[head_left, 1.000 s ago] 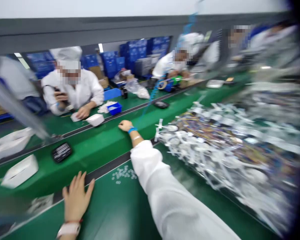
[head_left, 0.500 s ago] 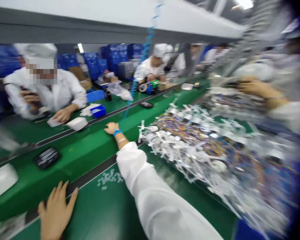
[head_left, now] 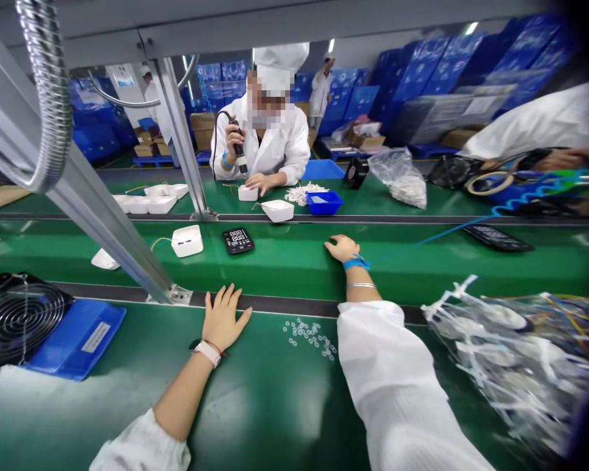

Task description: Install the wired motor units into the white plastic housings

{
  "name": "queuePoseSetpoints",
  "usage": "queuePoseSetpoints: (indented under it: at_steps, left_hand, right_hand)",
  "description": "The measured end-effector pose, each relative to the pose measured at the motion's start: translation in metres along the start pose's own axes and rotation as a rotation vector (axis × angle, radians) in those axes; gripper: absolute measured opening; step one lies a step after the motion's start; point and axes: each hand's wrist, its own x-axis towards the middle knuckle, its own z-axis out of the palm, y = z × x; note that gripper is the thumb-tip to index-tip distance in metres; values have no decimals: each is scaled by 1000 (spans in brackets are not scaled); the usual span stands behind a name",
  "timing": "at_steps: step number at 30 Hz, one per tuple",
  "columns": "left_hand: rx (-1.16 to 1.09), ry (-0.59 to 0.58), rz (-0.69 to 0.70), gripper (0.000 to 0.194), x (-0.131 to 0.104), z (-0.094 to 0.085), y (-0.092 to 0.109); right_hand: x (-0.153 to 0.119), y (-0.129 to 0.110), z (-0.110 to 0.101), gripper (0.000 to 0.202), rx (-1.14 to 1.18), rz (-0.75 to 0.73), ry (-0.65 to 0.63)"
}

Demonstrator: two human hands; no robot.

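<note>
My left hand (head_left: 223,318) lies flat with fingers spread at the far edge of the green work table (head_left: 255,405), holding nothing. My right hand (head_left: 342,248) reaches over the green conveyor belt (head_left: 289,275), palm down, its fingers loosely apart with nothing visible in them. Between my forearms, small clear rings (head_left: 309,333) lie scattered on the table. On the belt, nearest my left hand, sit a black panel with printed digits (head_left: 238,241) and a white plastic housing (head_left: 187,241) with a yellow wire.
A slanted metal post (head_left: 103,196) stands at the left, beside a black fan (head_left: 19,320) and a blue folder (head_left: 78,340). Bagged wired parts (head_left: 515,360) are piled at the right. Opposite, a co-worker (head_left: 265,131) holds an electric screwdriver (head_left: 239,154) near a blue tray (head_left: 324,203).
The view has swung left, bringing the metal post, fan and folder in. Both hands appear further right in the picture, still apart. The black panel now lies beyond my left hand.
</note>
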Motion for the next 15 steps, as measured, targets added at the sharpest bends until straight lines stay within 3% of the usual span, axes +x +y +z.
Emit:
queuePoseSetpoints:
  at_steps: [5,8,11,15]
  left_hand:
    - [-6,11,3,52,1,-1,0]
    - [-3,16,-2,52,1,-1,0]
    - [-3,14,-11,52,1,-1,1]
    - [7,28,-1,52,1,0,1]
  right_hand:
    - [2,4,3,35,21,-3,13]
    - [4,-5,2,34,68,-66,-1]
    - [16,-41,5,38,150,-208,-3]
    - [42,-119,15,41,247,-374,25]
